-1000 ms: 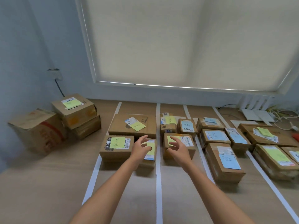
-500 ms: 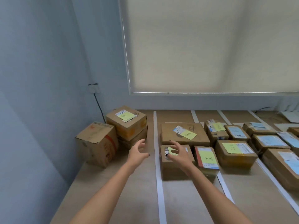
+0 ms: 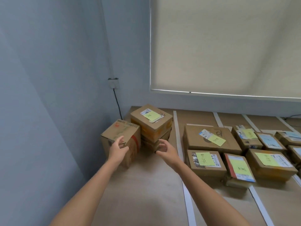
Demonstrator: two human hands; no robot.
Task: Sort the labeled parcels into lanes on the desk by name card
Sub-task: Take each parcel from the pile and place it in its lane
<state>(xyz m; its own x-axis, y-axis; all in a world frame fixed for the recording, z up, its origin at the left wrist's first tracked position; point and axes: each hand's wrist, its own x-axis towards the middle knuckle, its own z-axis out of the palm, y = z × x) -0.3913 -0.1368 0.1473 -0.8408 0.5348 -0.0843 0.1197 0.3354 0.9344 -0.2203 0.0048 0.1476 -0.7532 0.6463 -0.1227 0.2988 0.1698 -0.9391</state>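
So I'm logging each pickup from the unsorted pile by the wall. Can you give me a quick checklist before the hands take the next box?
1. Left hand touches the plain box at its near top edge: ok.
2. Right hand has a grip: not ok, open beside the stacked boxes.
3. Plain box shows a yellow note: not ok, none visible.
4. Top stacked box has a note: ok; writing cannot tell.
5. Bare desk in front of the pile: ok.

Pale blue walls (image 3: 57, 70) meet at a corner; a cream roller blind (image 3: 228, 46) covers the window above the wooden desk (image 3: 146, 185).
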